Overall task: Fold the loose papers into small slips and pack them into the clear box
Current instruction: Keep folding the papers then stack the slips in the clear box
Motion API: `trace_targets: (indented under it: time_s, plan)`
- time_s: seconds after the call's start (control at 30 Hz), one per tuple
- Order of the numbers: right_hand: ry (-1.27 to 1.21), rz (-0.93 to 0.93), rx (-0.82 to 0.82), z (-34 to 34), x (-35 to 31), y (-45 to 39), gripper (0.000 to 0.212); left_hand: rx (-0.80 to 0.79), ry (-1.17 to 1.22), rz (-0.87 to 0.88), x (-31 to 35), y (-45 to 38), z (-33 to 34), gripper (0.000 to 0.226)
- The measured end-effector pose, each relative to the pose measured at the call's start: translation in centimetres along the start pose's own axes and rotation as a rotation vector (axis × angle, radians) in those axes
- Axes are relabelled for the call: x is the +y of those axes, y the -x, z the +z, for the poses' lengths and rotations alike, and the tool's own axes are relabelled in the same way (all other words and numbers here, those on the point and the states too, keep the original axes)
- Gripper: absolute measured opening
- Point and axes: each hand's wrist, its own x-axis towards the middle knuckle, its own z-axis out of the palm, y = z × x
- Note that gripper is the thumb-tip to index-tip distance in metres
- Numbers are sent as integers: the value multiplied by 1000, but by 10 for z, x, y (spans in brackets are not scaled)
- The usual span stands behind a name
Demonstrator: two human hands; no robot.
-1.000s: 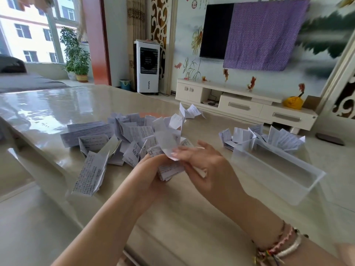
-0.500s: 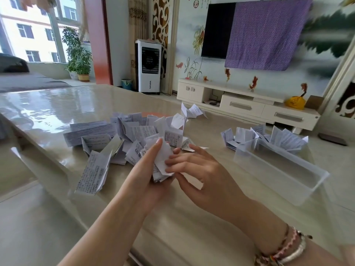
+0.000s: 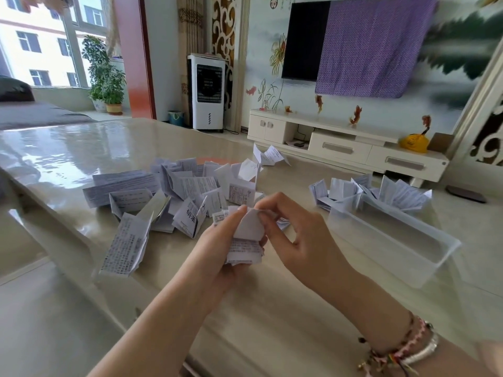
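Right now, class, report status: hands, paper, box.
Left hand and right hand both pinching one paper, mid-fold. Clear box looks empty. Nothing blocking.

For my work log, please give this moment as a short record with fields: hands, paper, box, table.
left hand: holds the folded paper slip from below
right hand: pinches the slip's top edge
clear box: on the table, right of the hands; folded slips at its far end
loose papers: heaped left of centre
table: glossy beige
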Motion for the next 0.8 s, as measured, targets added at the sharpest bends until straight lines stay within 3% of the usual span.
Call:
trace_targets:
  time_s: [0.2, 0.3, 0.43, 0.53, 0.6, 0.7, 0.8]
  plan:
    - [143, 120, -6, 3, 12, -3, 18, -90, -35, -36, -3, 6, 6, 64]
    - [87, 228, -18, 0, 14, -3, 19, -122, -29, -33, -3, 8, 6, 53]
    - [75, 190, 2, 3, 14, -3, 8, -169, 12, -21, -3, 7, 1, 39]
    - [-6, 249, -60, 0, 16, -4, 18, -125, 99, -39, -2, 2, -3, 34]
    - [-43, 302, 1, -9, 25, -9, 28, -67, 140, -44, 0, -1, -6, 25]
    - [204, 333, 70, -19, 51, -18, 38, 5, 135, -40, 3, -3, -10, 19]
    - [468, 393, -84, -13, 76, -21, 39, 26, 99, -19, 4, -5, -13, 30]
